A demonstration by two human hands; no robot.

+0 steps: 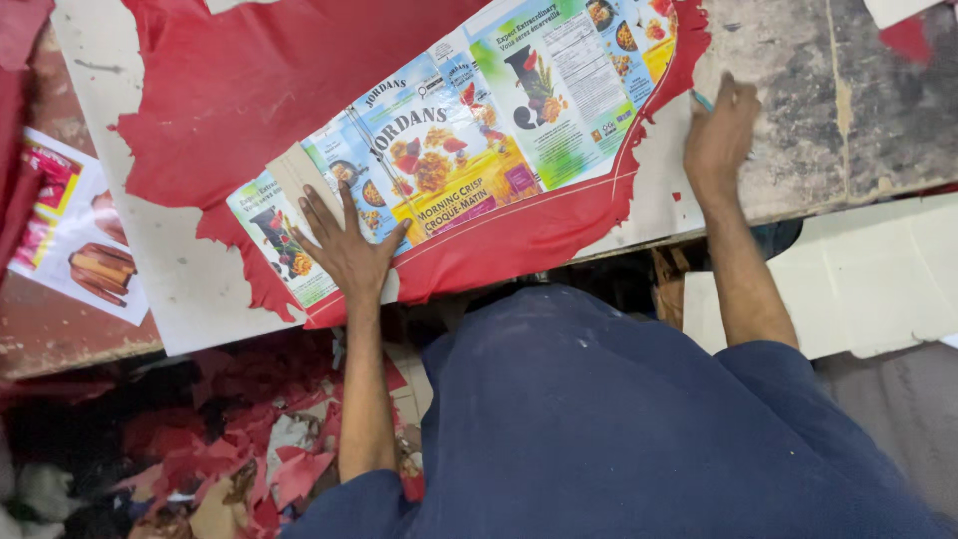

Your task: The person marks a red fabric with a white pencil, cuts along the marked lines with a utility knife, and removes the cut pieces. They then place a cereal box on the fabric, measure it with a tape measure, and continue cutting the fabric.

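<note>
Worn white board (180, 289) is bearing red leather (249, 90); the left hand (344, 250) is pressing flat, fingers spread, on a carton template (469, 140), while the right hand (720, 135) is gripping a pen (702, 100) at the far-right edge, apparently tracing; next likely following the outline steadily.

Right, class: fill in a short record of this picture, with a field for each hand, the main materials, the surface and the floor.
Left hand: left hand pressed flat, fingers spread, on the flattened cereal box
Right hand: right hand closed around a thin blue-tipped tool, resting on the worn board beside the red sheet's edge
Material: red sheet with ragged edges, lying under the box
Surface: white board
Floor: red scraps piled below the bench
Nearby: printed card at far left
</note>
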